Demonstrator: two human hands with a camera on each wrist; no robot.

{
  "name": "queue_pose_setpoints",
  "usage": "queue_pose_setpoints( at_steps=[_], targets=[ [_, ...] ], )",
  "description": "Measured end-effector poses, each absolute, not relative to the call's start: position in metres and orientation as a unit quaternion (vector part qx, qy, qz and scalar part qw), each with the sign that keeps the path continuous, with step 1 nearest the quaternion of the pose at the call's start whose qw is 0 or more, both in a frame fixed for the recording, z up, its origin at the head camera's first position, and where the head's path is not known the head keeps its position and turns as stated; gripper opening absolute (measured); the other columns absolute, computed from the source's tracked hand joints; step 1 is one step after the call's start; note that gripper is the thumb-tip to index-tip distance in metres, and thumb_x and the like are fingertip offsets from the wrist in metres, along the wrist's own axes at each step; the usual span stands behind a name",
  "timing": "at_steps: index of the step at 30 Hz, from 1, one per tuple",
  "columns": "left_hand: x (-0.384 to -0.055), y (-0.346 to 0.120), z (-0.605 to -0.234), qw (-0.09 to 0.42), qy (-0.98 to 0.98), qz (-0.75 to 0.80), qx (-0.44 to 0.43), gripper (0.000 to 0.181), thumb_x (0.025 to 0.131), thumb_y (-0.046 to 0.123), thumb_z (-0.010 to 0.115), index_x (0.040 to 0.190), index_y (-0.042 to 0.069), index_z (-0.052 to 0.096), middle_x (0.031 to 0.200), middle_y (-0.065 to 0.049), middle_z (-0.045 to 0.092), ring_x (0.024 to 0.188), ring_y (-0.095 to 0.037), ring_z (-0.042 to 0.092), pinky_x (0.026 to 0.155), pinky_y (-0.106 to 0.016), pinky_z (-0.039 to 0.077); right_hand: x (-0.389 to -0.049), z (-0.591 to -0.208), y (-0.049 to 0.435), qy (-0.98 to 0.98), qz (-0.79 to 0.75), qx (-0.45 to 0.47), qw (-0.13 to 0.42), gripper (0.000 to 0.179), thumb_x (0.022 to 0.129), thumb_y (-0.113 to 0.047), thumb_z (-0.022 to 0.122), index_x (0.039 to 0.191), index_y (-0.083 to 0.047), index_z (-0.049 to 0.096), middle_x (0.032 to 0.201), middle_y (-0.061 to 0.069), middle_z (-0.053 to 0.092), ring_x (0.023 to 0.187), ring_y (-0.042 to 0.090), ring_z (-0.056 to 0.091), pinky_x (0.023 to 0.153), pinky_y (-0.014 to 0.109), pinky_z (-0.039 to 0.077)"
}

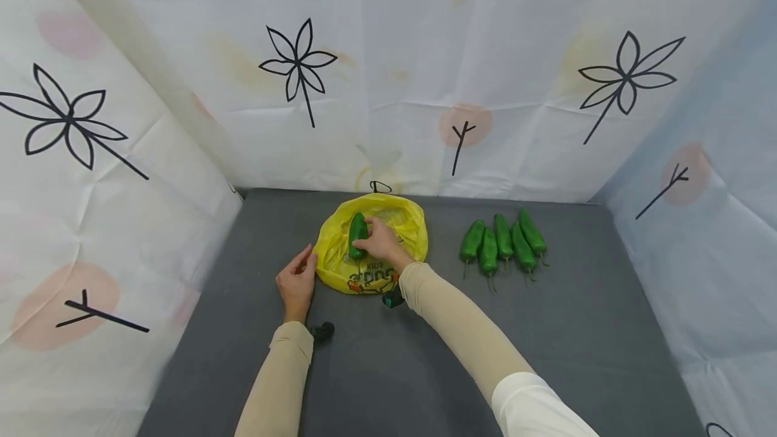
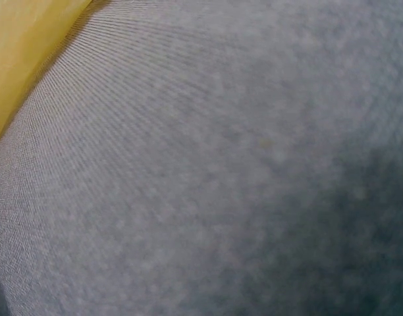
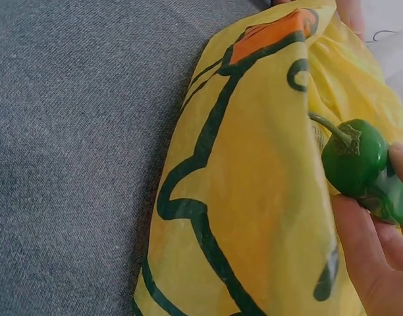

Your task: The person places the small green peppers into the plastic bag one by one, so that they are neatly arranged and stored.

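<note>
A yellow plastic bag with printed figures lies with its mouth spread wide on the grey table. Over its opening, my right hand grips a green pepper between thumb and fingers. In the right wrist view the pepper shows its stem end, just inside the bag's near wall. My left hand pinches the bag's left rim; a bit of its fingers shows at the rim's top in the right wrist view. Only a corner of the bag appears in the left wrist view.
Several green peppers lie in a loose group on the table, right of the bag. White cloth walls with flower drawings stand along the back and sides. Dark wrist devices sit at both wrists.
</note>
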State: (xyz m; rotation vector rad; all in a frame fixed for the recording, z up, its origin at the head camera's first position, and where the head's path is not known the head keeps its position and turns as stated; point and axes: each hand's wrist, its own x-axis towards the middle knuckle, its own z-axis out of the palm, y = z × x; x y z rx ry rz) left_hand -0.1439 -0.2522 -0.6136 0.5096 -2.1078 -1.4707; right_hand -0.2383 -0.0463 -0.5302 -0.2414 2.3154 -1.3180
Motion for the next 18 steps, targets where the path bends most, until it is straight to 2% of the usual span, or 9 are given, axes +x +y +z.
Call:
queue_pose_setpoints(
  at_steps=[5, 12, 18],
  targets=[
    [-0.1443, -0.2517, -0.6132, 0.260, -0.778, -0.541, 0.185, 0.033, 0.092, 0.032, 0.076, 0.121, 0.017, 0.078, 0.115, -0.011, 0.078, 0.079, 0.013, 0.059, 0.074, -0.003, 0.044, -0.2381, -0.5318, -0.0471, 0.846, -0.471, -0.093, 0.231, 0.069, 0.097, -0.025, 0.070, 0.155, -0.006, 0.038, 0.137, 0.019, 0.061, 0.111, 0.031, 0.067, 0.090, 0.042, 0.057],
    [-0.1451, -0.2509, -0.6128, 0.263, -0.775, -0.549, 0.170, 0.031, 0.093, 0.031, 0.075, 0.121, 0.018, 0.078, 0.114, -0.010, 0.078, 0.077, 0.012, 0.060, 0.072, -0.005, 0.044, -0.2372, -0.5309, -0.0438, 0.841, -0.477, -0.102, 0.234, 0.066, 0.098, -0.021, 0.069, 0.154, -0.005, 0.039, 0.141, 0.020, 0.057, 0.103, 0.030, 0.067, 0.086, 0.041, 0.056],
    [-0.1442, -0.2503, -0.6141, 0.267, -0.772, -0.551, 0.171, 0.031, 0.093, 0.029, 0.076, 0.121, 0.015, 0.078, 0.114, -0.011, 0.078, 0.078, 0.012, 0.061, 0.073, -0.004, 0.045, -0.2379, -0.5276, -0.0393, 0.850, -0.462, -0.114, 0.227, 0.063, 0.098, -0.023, 0.069, 0.152, -0.005, 0.042, 0.141, 0.020, 0.058, 0.118, 0.034, 0.062, 0.093, 0.045, 0.054]
  ],
)
